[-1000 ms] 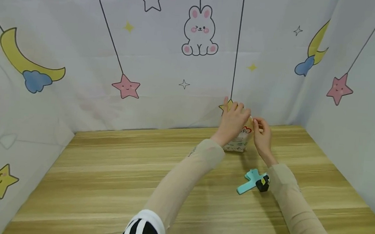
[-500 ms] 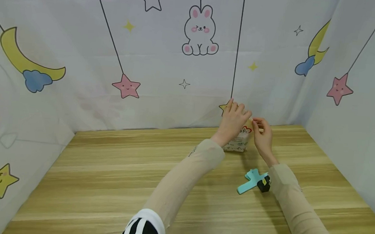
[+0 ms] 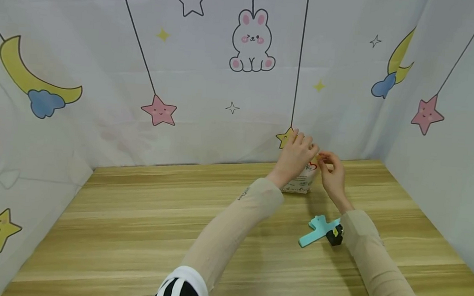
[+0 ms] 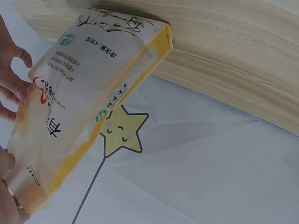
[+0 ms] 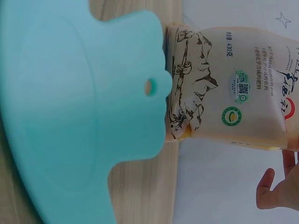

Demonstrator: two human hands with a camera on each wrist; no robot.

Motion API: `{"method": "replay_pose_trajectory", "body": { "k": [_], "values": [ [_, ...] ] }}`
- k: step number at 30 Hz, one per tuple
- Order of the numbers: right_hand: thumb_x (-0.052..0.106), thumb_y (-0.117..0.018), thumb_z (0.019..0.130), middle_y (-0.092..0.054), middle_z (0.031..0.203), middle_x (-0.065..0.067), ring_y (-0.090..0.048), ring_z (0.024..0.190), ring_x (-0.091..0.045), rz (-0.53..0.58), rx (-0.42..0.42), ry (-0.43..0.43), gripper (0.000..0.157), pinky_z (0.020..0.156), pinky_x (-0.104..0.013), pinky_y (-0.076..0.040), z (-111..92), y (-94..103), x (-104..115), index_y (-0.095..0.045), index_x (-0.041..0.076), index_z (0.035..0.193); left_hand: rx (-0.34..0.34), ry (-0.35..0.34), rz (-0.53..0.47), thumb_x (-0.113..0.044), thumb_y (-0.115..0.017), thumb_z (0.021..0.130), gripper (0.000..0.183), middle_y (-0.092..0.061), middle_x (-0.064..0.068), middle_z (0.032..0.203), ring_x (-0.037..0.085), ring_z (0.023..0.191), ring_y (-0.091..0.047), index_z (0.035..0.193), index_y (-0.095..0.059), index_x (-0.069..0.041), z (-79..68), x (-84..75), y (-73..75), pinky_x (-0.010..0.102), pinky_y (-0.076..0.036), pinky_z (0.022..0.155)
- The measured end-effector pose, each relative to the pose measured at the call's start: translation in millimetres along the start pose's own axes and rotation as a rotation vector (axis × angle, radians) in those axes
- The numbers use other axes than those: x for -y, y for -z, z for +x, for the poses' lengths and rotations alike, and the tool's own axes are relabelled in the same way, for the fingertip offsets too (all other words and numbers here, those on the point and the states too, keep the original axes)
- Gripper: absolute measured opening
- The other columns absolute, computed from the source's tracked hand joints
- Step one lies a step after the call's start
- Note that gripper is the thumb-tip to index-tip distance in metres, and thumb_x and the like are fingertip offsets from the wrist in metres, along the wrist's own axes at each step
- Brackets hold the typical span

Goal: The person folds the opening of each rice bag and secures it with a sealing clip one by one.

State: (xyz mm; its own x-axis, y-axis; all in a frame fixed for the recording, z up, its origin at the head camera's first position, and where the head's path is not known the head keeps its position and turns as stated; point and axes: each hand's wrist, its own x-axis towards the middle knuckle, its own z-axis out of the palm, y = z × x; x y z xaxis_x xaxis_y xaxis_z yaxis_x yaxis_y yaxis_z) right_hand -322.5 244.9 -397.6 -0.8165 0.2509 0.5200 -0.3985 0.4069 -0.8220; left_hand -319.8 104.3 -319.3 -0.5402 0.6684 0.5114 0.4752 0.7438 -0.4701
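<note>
A printed food bag [image 3: 299,183], cream with yellow sides, stands upright at the back of the table, its upper part crumpled thinner. My left hand [image 3: 295,156] grips the bag's top; its fingers [image 4: 8,161] curl over the top end in the left wrist view. With thumb and fingers, my right hand [image 3: 332,176] pinches the bag's upper right edge. In the right wrist view, that hand [image 5: 282,189] shows only in part. A teal T-shaped plastic clip [image 3: 318,229] lies on the table below the right wrist, looming large and close in the right wrist view.
The wooden table [image 3: 151,234] runs back to a printed cloth wall [image 3: 205,131]; another cloth wall [image 3: 460,184] borders it on the right. A small black device [image 3: 334,235] sits at the right wrist, partly in front of the clip.
My left index finger, raised a second ago, has come down to the bag's top. Both hands have dipped very slightly; the bag stands in the same spot.
</note>
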Motion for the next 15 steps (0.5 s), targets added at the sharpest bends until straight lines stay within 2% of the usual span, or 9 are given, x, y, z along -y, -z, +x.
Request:
{"method": "replay_pose_trajectory", "body": {
  "k": [4,8,15],
  "values": [
    [0.006,-0.054,0.087,-0.055,0.094,-0.003,-0.046,0.081,0.004,0.006,-0.016,0.014,0.02,0.061,-0.011,-0.039,-0.9,-0.5,-2.6,-0.058,-0.002,0.106,-0.004,-0.019,0.009,-0.018,-0.045,0.093,0.024,-0.058,-0.005,0.112,0.017,0.111,-0.051,0.112,-0.058,-0.025,-1.2,-0.2,0.3,0.032,-0.039,0.098],
    [0.006,-0.055,0.086,-0.052,0.088,0.01,-0.047,0.08,0.005,0.021,-0.034,0.011,0.02,0.06,-0.01,-0.039,-1.2,-0.4,-4.0,-0.06,-0.001,0.105,-0.013,-0.023,0.02,-0.018,-0.044,0.093,0.025,-0.058,-0.005,0.111,0.017,0.11,-0.052,0.111,-0.059,-0.026,-1.8,-0.2,0.8,0.031,-0.04,0.096],
    [0.002,-0.056,0.085,-0.052,0.08,0.017,-0.047,0.075,0.005,0.013,-0.062,-0.012,0.015,0.056,-0.01,-0.038,2.3,-0.7,-0.8,-0.062,-0.002,0.098,-0.03,-0.036,0.034,-0.018,-0.043,0.094,0.025,-0.059,-0.006,0.109,0.016,0.108,-0.053,0.11,-0.06,-0.026,-1.4,1.5,0.6,0.029,-0.041,0.095]
  ]
}}
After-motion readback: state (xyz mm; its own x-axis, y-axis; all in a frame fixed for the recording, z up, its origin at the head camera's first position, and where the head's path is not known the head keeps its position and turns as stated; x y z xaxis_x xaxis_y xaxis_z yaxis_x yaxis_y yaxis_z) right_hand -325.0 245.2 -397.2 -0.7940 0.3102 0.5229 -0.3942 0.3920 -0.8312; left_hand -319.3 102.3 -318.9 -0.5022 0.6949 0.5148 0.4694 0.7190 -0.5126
